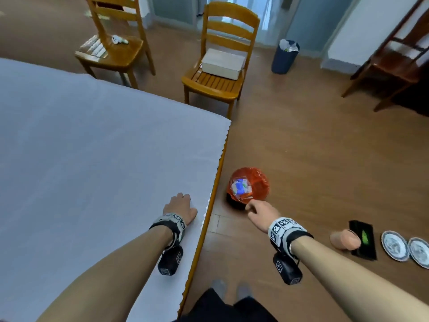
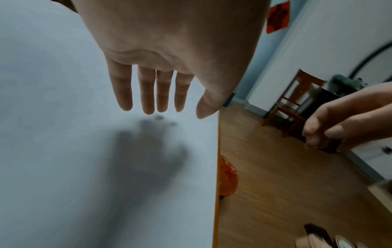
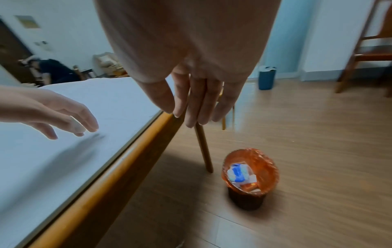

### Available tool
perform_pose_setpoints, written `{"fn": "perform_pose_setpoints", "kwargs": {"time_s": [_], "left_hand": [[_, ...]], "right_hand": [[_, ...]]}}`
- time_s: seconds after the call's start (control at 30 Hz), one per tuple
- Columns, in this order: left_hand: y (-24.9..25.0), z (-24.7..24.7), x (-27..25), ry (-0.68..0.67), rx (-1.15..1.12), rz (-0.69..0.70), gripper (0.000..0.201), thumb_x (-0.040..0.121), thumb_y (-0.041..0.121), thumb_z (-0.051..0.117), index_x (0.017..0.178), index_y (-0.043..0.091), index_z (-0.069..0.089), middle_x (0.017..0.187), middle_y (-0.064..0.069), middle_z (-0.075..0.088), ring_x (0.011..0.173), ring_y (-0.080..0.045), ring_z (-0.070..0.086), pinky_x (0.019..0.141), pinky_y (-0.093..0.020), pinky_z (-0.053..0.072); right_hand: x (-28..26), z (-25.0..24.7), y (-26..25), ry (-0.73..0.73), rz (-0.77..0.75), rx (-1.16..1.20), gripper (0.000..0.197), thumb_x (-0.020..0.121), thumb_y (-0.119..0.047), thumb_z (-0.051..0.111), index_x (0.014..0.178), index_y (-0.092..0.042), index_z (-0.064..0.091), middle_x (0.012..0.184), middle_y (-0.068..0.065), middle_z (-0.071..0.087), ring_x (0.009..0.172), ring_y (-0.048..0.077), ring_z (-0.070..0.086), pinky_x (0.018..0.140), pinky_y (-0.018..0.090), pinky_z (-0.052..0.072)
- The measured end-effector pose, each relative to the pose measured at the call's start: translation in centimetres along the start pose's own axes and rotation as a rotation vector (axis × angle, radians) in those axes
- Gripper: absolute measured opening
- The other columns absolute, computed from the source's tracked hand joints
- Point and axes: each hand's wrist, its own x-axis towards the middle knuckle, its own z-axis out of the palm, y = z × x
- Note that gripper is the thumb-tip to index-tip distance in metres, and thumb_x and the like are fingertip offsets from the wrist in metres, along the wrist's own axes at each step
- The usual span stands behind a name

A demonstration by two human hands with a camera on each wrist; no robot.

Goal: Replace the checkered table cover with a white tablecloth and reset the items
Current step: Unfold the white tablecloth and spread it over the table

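A white tablecloth (image 1: 92, 147) (image 2: 53, 151) (image 3: 63, 134) lies flat over the wooden table, its scalloped hem along the right edge. My left hand (image 1: 180, 205) (image 2: 157, 94) (image 3: 63, 114) hovers just over the cloth near that edge, fingers straight, holding nothing. My right hand (image 1: 260, 211) (image 3: 197, 104) (image 2: 339, 127) hangs past the table edge, above the floor, fingers relaxed and empty. Two patterned plates (image 1: 394, 245), a pinkish cup (image 1: 345, 239) and a black case (image 1: 363, 238) lie on the floor at right.
A small bin with an orange liner (image 1: 249, 185) (image 3: 250, 174) stands on the floor beside the table, under my right hand. A wooden chair (image 1: 216, 87) behind the table holds a white box (image 1: 222, 63). Another chair (image 1: 116, 54) and a blue bin (image 1: 285, 56) stand farther back.
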Motion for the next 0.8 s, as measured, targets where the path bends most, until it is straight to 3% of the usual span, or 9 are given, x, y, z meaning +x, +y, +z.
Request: {"fn": "perform_pose_setpoints", "kwargs": {"time_s": [0.17,0.33,0.47,0.6,0.8], "left_hand": [[-2.9,1.4,-0.5,0.016,-0.21,-0.129,0.042,0.095,0.039,0.046,0.131,0.017,0.048,0.13,-0.004,0.046,0.117,-0.025,0.048,0.089,-0.036,0.044],[-4.2,2.8,-1.9,0.111,-0.489,-0.269,0.034,0.095,0.035,0.05,0.125,0.019,0.054,0.129,-0.002,0.049,0.117,-0.021,0.05,0.096,-0.035,0.044],[-3.7,3.7,-4.3,0.174,-0.63,-0.465,0.032,0.095,0.034,0.051,0.123,0.02,0.055,0.127,0.0,0.05,0.116,-0.02,0.051,0.099,-0.035,0.043],[-1.3,5.1,-6.7,0.185,-0.72,-0.668,0.032,0.094,0.033,0.052,0.123,0.02,0.055,0.128,0.0,0.05,0.116,-0.02,0.051,0.098,-0.036,0.044],[3.6,7.9,-8.1,0.233,-0.674,-0.795,0.04,0.092,0.034,0.055,0.129,0.019,0.051,0.136,0.004,0.04,0.119,-0.015,0.046,0.09,-0.03,0.046]], "right_hand": [[5.7,-1.0,-4.9,-0.106,-0.232,-0.088,0.025,0.092,-0.023,0.05,0.114,-0.022,0.062,0.111,-0.004,0.062,0.103,0.019,0.059,0.084,0.03,0.045],[11.2,-0.8,-9.9,-0.249,-0.516,-0.147,0.014,0.092,-0.016,0.049,0.095,-0.027,0.056,0.099,-0.006,0.062,0.093,0.018,0.059,0.074,0.028,0.041],[15.1,-0.7,-13.7,-0.371,-0.708,-0.235,0.019,0.091,-0.017,0.049,0.102,-0.025,0.061,0.103,-0.004,0.064,0.093,0.018,0.06,0.075,0.028,0.042],[17.2,0.0,-15.7,-0.488,-0.852,-0.326,0.02,0.088,-0.016,0.05,0.096,-0.033,0.059,0.101,-0.006,0.065,0.091,0.017,0.06,0.074,0.027,0.041],[17.7,0.7,-14.0,-0.614,-1.112,-0.544,0.027,0.088,-0.022,0.058,0.114,-0.025,0.061,0.112,-0.007,0.057,0.109,0.012,0.048,0.092,0.035,0.046]]}}
